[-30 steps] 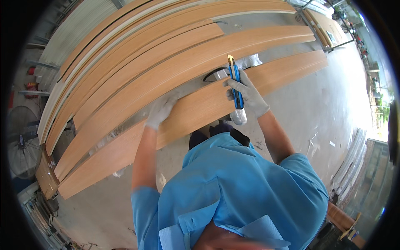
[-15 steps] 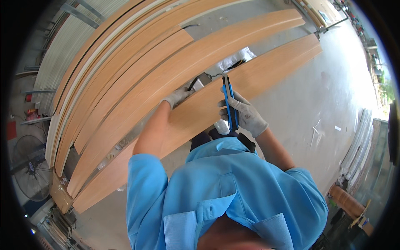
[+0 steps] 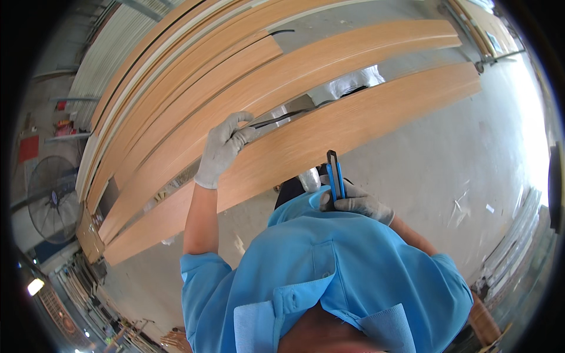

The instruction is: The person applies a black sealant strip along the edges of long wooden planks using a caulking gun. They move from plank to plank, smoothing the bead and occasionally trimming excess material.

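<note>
My left hand (image 3: pixel 220 150), in a grey work glove, is raised over the gap between two long wood-grain panels. Its thumb and fingers close on the end of a thin black strip (image 3: pixel 276 120), which runs rightward along the gap. The nearer panel (image 3: pixel 353 120) passes in front of my body; the farther panel (image 3: pixel 329 53) lies beyond the gap. Close to my waist, my gloved right hand (image 3: pixel 362 206) is shut around a slim blue-and-black hand tool (image 3: pixel 336 176), its black end pointing away from me. Its exact kind is unclear.
More long panels (image 3: pixel 194 94) lie side by side at the far left. Crumpled clear plastic (image 3: pixel 353 82) sits in the gap. A standing fan (image 3: pixel 54 200) is at the left, and long wrapped lengths (image 3: pixel 512 238) lie at the right.
My left hand has lifted and drawn back left, pulling the black strip out along the gap. My right hand has lowered toward my waist with the blue-and-black tool.
</note>
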The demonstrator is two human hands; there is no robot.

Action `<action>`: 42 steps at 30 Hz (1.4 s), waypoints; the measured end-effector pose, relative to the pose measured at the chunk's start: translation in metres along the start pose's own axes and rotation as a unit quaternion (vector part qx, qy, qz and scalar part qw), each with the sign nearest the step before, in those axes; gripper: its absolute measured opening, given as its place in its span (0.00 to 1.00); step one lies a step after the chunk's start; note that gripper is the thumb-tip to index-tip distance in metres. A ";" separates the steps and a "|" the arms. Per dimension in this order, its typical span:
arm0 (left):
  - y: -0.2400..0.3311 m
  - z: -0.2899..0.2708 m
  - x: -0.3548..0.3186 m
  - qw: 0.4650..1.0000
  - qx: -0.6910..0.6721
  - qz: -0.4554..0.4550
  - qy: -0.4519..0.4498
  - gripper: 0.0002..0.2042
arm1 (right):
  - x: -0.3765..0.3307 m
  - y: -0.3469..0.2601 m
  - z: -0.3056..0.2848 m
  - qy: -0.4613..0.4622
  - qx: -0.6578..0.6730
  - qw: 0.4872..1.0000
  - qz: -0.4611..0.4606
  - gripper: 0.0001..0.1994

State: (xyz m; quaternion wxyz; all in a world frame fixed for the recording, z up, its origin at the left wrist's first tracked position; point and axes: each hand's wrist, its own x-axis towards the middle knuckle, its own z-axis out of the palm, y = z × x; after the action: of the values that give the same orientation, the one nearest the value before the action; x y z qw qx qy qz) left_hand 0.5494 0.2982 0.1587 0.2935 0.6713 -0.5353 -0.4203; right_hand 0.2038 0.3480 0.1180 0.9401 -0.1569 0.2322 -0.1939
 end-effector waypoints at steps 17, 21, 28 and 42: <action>-0.002 -0.035 -0.147 0.981 -0.182 0.065 -0.025 0.24 | 0.129 0.028 0.149 -0.124 -0.136 0.940 -0.287 0.22; 0.008 -0.123 -0.227 0.983 -0.105 0.084 0.127 0.21 | 0.122 0.041 0.199 0.061 -0.399 0.711 -0.576 0.29; 0.008 -0.178 -0.288 0.931 0.217 0.280 0.087 0.18 | 0.115 0.094 0.288 -0.011 -0.851 0.309 -0.425 0.20; -0.066 -0.247 -0.352 0.985 0.104 0.098 0.100 0.16 | 0.186 0.125 0.255 -0.041 -0.795 0.544 -0.265 0.25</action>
State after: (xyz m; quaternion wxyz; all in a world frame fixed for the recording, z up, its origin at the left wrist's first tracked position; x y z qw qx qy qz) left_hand 0.7713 0.6413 0.3083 0.3143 0.6806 -0.6075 -0.2625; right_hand 0.5189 0.4279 0.2147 0.3444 -0.9024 0.2004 -0.1638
